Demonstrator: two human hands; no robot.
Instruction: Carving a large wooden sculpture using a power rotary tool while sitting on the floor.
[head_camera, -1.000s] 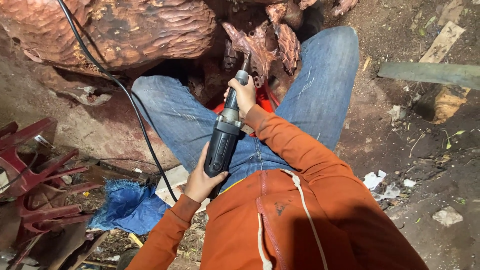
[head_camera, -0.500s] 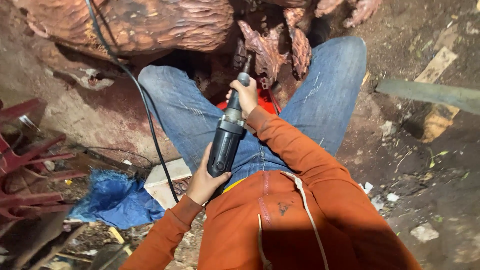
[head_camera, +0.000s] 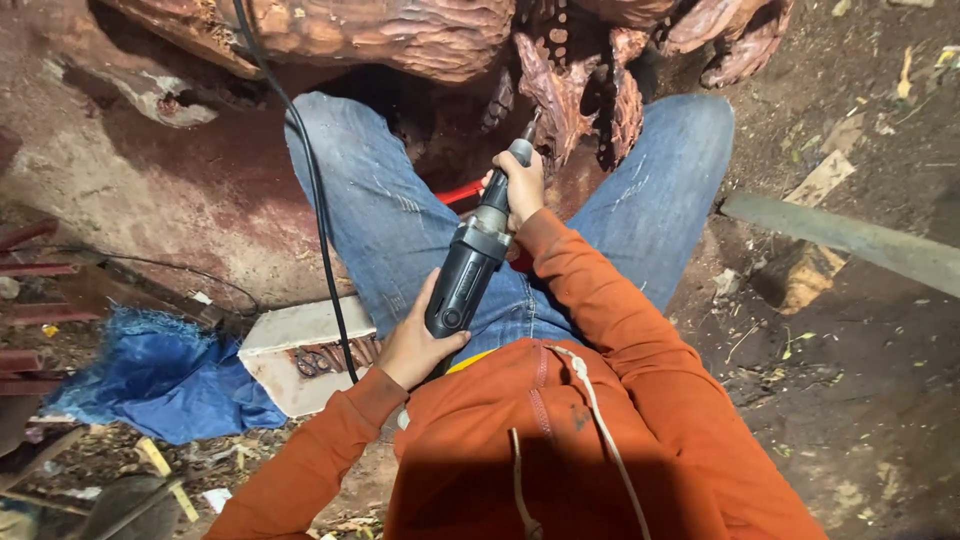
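Tool: a long, dark grey and black corded rotary grinder (head_camera: 470, 265) with a slim metal nose is being held with both hands over the lap, between the knees in blue jeans (head_camera: 400, 215), its tip being pointed up and away at the carving.

Left hand (head_camera: 415, 345): is being wrapped around the thick rear of the grinder body, fingers curled shut on the casing, thumb lying over the top.

Right hand (head_camera: 520, 185): is being closed around the narrow neck just behind the bit, fingers pressed together in a firm, pen-like hold.

Bit: the thin tip is being brought against, or just beside, the reddish-brown carved wooden root sculpture (head_camera: 570, 90); contact cannot be told.

Cord: a black power cable (head_camera: 315, 200) is being trailed over the left thigh and up past the wood.

Handling, judged: the grinder is likely rigid and moderately heavy at the motor end, so the rear is being carried by one hand while the neck is being steered by the other; the casing looks smooth and dusty, possibly slippery. The bit itself should not be gripped.

Surroundings: a crumpled blue cloth (head_camera: 165, 375) and a pale flat board (head_camera: 300, 335) are lying on the dirt floor (head_camera: 860, 400) to the left.
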